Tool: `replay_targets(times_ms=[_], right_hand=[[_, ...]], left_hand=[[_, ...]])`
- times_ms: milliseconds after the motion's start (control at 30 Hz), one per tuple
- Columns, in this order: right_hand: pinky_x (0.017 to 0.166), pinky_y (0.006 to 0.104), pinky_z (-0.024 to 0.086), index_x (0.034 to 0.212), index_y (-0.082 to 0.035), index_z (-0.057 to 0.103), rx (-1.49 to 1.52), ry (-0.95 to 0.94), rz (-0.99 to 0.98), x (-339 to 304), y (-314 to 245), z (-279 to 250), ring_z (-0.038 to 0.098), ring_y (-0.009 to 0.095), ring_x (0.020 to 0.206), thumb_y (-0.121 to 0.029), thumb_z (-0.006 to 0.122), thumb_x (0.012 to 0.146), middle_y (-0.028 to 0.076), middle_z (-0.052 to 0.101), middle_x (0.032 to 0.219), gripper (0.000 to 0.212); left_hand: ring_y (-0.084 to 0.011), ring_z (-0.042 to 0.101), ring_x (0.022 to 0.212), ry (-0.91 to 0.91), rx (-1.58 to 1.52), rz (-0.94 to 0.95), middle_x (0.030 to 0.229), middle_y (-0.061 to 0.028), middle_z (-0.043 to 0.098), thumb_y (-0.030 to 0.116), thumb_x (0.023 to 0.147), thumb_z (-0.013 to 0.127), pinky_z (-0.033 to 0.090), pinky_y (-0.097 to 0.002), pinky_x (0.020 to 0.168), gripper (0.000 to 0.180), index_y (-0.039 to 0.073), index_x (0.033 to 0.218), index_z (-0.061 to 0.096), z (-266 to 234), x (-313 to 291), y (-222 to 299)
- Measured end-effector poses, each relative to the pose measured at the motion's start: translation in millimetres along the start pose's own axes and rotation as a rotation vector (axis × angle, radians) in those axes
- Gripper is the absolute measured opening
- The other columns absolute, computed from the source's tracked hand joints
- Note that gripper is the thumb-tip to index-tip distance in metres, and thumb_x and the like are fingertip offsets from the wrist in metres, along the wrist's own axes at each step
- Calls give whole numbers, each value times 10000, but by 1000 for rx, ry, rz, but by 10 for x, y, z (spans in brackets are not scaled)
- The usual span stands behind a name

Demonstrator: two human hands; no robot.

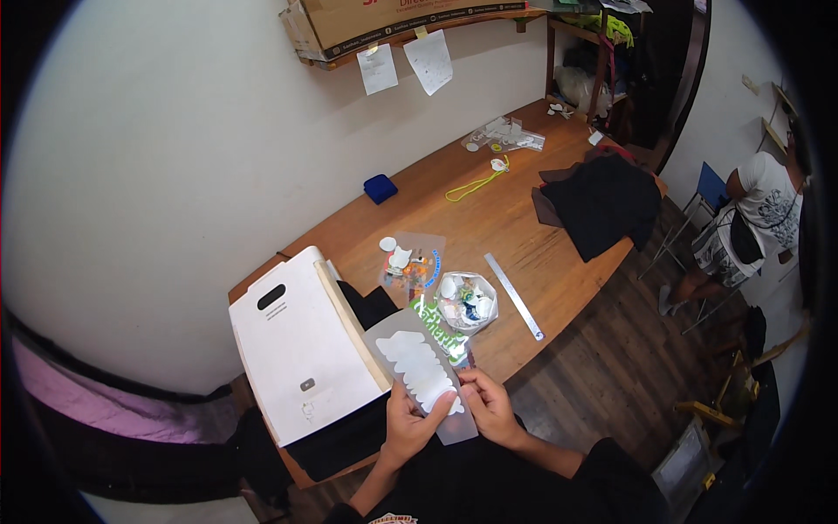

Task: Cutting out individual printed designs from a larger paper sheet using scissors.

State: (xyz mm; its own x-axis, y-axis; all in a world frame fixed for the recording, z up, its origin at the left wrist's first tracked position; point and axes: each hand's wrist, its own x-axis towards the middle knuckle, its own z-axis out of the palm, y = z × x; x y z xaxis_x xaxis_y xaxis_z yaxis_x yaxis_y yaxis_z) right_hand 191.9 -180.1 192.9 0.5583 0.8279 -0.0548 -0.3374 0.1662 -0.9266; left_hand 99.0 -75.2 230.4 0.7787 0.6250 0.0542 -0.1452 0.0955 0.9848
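Observation:
A translucent film sheet [375,334] with a long, wavy-edged white shape [410,356] on it is held low over the table's near edge. My left hand [408,428] is closed on its lower left side, thumb lying across the front. My right hand [491,409] pinches the sheet's right edge near the lower end. Just behind the sheet lies a clear film with green lettering [422,307], partly covered. Next to that stands a white angular container [494,306] full of white and coloured scraps.
On my left is a white lidded machine [305,345] with black cloth [371,303] beside it. A steel ruler [515,299], printed film [423,249], blue folded item [381,189], yellow lanyard [476,186] and dark clothes [602,201] lie on the wooden table. A person [755,210] is at right.

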Motion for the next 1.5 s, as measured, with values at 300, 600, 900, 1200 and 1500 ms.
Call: replay_targets(times_ms=[300, 600, 900, 1200, 1500], right_hand=[[628, 175, 397, 1046, 27, 492, 1, -20, -21, 16, -37, -15, 491, 34, 724, -101, 425, 929, 25, 535, 897, 185], [633, 175, 404, 1060, 27, 497, -31, -14, -83, 35, -38, -22, 493, 27, 713, -114, 432, 934, 16, 546, 873, 200], [631, 176, 410, 1043, 27, 503, -38, 2, -68, 34, -42, -14, 497, 24, 704, -132, 433, 939, 15, 556, 833, 203], [607, 169, 399, 1029, 17, 501, -29, 24, -119, 49, -22, 0, 495, 18, 689, -134, 439, 938, 13, 555, 811, 187], [634, 168, 393, 1050, 11, 488, -24, -20, -89, 28, -51, -32, 478, 17, 714, -138, 419, 944, 2, 541, 832, 196]], left_hand=[[-104, 590, 812, 10, -32, 11, 968, -84, 583, -18, 796, 631, 494, -212, 676, 449, -35, 1170, 382, 6, 32, 11], [-122, 585, 828, -42, -2, -19, 986, -84, 557, -46, 781, 623, 494, -235, 701, 525, -11, 1218, 334, -29, 41, 9], [-115, 594, 797, -28, -38, -17, 968, -84, 567, -34, 793, 619, 498, -218, 663, 492, -19, 1201, 344, 19, 59, 52], [-117, 584, 812, -25, -59, -30, 989, -88, 548, -52, 784, 614, 497, -229, 681, 562, -11, 1250, 302, 34, 62, 20], [-111, 591, 827, -1, -92, -15, 992, -82, 566, -28, 804, 614, 493, -207, 677, 478, -23, 1201, 347, 47, 54, 12]])
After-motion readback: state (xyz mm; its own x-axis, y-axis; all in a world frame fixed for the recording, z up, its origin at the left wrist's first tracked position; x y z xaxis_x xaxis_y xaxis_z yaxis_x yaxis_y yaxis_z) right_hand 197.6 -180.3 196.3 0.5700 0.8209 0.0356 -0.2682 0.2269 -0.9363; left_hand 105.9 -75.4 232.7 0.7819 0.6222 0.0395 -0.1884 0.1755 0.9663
